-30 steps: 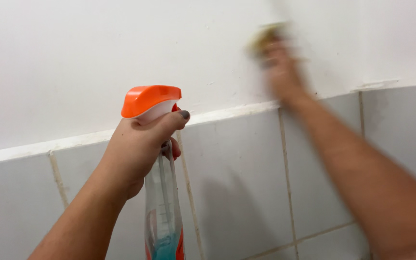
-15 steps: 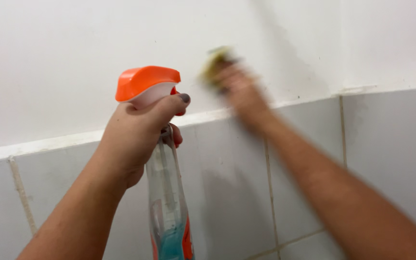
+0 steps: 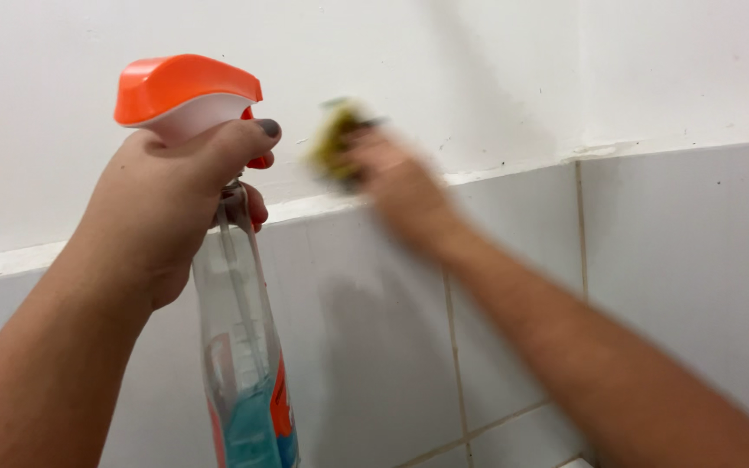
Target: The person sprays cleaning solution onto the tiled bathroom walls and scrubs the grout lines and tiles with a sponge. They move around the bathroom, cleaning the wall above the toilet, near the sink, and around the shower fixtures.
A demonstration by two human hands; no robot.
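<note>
My left hand [image 3: 171, 204] grips the neck of a clear spray bottle [image 3: 240, 347] with an orange trigger head [image 3: 185, 87] and blue liquid at the bottom, held upright in front of the wall. My right hand [image 3: 396, 182] is blurred with motion and presses a yellow-green sponge [image 3: 333, 139] against the white painted wall [image 3: 478, 78], just above the top edge of the tiles. The sponge sits right of the bottle's head, a short gap apart.
Grey-white wall tiles [image 3: 678, 269] with pale grout lines cover the lower wall. A white ledge [image 3: 10, 260] runs along the tile tops. Small dark specks mark the paint near the ledge at the right.
My right hand with the sponge has swept leftward along the wall, toward the bottle. The bottle and my left hand stay raised and look closer in view.
</note>
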